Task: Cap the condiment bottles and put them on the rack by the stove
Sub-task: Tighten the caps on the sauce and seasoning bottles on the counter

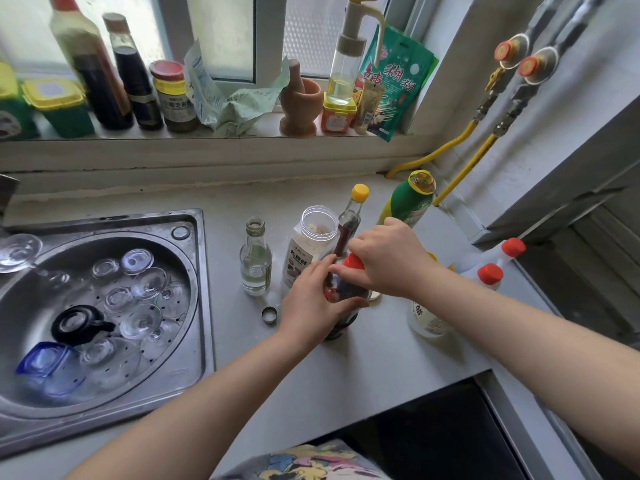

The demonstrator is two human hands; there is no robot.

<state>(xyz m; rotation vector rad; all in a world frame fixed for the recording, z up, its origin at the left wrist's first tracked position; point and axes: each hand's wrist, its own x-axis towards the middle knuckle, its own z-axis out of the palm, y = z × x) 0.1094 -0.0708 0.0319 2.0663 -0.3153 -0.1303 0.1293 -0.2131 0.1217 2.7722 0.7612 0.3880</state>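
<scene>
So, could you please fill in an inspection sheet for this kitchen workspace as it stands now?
Surface: grey counter, sink at its left.
Job's things: dark bottle being fitted with red cap; small clear bottle uncapped, metal cap lying beside it; open powder jar; yellow-capped bottle; two red-capped white bottles. Rack not in view.
Clutter: glass lids in the sink; bottles and jars on the windowsill.
Grippers: left hand grips the dark bottle; right hand grips the red cap.
Cables: yellow gas hoses.
Surroundings: window, wall valves.
</scene>
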